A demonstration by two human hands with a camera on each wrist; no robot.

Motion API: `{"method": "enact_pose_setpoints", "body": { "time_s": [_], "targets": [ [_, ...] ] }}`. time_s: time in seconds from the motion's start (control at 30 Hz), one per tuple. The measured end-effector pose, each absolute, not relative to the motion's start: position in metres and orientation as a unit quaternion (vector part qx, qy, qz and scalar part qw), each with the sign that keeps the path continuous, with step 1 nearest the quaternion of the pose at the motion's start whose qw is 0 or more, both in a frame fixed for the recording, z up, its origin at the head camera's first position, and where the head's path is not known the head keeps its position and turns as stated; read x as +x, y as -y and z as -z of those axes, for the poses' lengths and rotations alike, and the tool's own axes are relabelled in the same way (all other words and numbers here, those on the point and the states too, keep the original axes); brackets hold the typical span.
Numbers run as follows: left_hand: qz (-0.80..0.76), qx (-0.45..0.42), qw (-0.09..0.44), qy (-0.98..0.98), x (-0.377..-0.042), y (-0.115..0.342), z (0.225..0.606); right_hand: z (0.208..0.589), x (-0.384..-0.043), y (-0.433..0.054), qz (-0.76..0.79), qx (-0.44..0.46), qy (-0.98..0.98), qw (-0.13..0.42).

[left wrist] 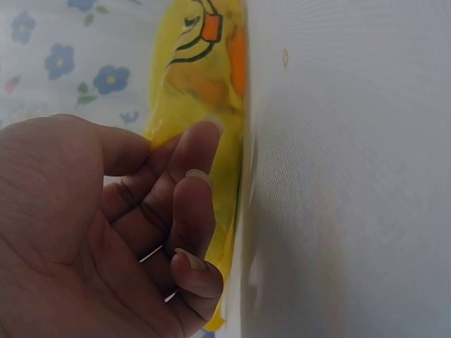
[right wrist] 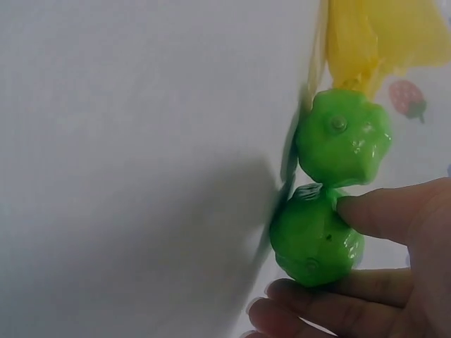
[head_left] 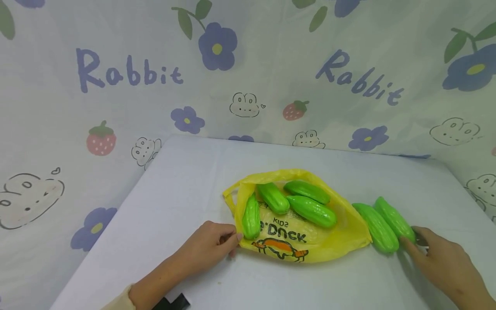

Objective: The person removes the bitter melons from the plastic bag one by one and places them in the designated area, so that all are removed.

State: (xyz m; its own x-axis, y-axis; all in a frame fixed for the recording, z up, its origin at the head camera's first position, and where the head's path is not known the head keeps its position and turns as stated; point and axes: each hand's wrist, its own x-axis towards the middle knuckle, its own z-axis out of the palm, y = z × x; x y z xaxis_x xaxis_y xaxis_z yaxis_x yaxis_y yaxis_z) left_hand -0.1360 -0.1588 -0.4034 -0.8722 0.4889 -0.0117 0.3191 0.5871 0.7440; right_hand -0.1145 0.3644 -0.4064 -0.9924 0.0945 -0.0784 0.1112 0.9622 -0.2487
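A yellow plastic bag (head_left: pixel 283 249) with a duck print lies on its side, its mouth held wide toward the viewer. Several shiny green toy cucumbers (head_left: pixel 313 212) rest in it. At its left edge my left hand (head_left: pixel 211 245) pinches the plastic between thumb and forefinger, the other fingers loosely bent. Two more cucumbers lie side by side just right of the bag. The nearer-to-bag cucumber (head_left: pixel 376 228) touches the bag's right corner. Around the near end of the outer cucumber (right wrist: pixel 317 236), my right hand (head_left: pixel 445 258) has its thumb on one side and fingers on the other.
A white cloth covers the table (head_left: pixel 186 181). Behind it hangs a printed curtain (head_left: pixel 271 64) with flowers, strawberries and rabbits. A small black object (head_left: pixel 179 302) shows at the front edge, beside the left forearm.
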Motion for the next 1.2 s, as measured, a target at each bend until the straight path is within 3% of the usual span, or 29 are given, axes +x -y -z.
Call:
{"method": "enact_pose_setpoints", "body": {
  "time_s": [0.27, 0.83, 1.2],
  "targets": [
    [-0.391, 0.227, 0.109, -0.885, -0.136, 0.159, 0.404, 0.400, -0.114, -0.362, 0.122, 0.061, -0.989, 0.050],
    [-0.395, 0.237, 0.104, -0.881, -0.136, 0.159, 0.405, 0.378, -0.110, -0.340, 0.105, 0.045, -0.993, -0.008],
    [-0.389, 0.233, 0.104, -0.885, -0.135, 0.159, 0.404, 0.349, -0.098, -0.281, 0.147, -0.041, -0.984, -0.096]
  ]
}}
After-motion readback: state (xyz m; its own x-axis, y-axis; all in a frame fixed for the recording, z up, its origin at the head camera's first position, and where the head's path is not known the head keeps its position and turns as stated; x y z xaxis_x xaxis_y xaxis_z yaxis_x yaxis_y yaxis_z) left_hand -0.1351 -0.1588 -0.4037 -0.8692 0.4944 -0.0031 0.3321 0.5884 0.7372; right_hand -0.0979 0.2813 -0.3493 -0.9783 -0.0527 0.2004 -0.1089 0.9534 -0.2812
